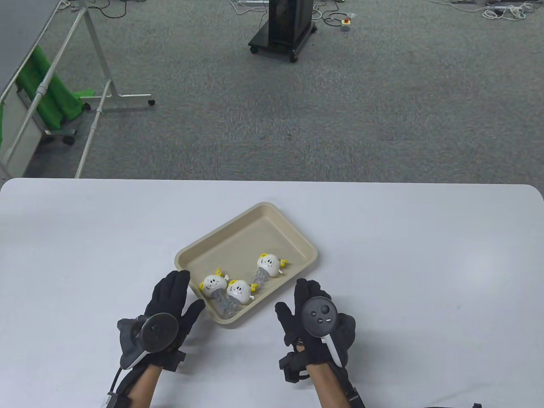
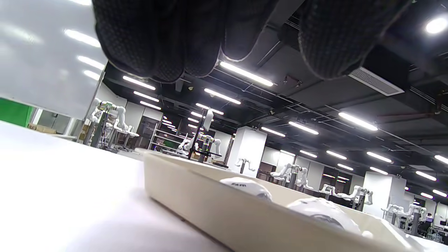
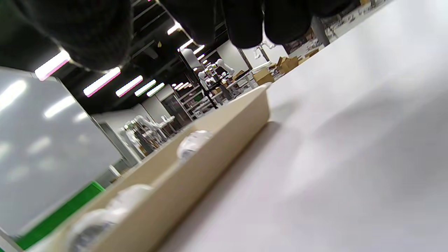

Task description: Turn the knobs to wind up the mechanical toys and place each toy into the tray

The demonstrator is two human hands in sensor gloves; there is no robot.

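Observation:
A beige tray (image 1: 272, 214) lies slantwise on the white table. Three white round toys with yellow knobs lie in it: two side by side (image 1: 212, 285) (image 1: 239, 290) at its near end, one (image 1: 267, 263) toward the middle. My left hand (image 1: 180, 297) rests on the table just left of the tray's near corner, fingers straight, holding nothing. My right hand (image 1: 297, 304) rests just right of the tray, fingers relaxed and empty. In the left wrist view the tray wall (image 2: 217, 206) fills the foreground with toy tops (image 2: 316, 210) above it. The right wrist view shows the tray wall (image 3: 210, 154) and a toy (image 3: 192, 143).
The white table (image 1: 425, 263) spreads wide on both sides of the tray. Its far edge runs across the middle of the table view, with grey carpet, a metal rack (image 1: 85, 85) and a black stand (image 1: 282, 29) beyond.

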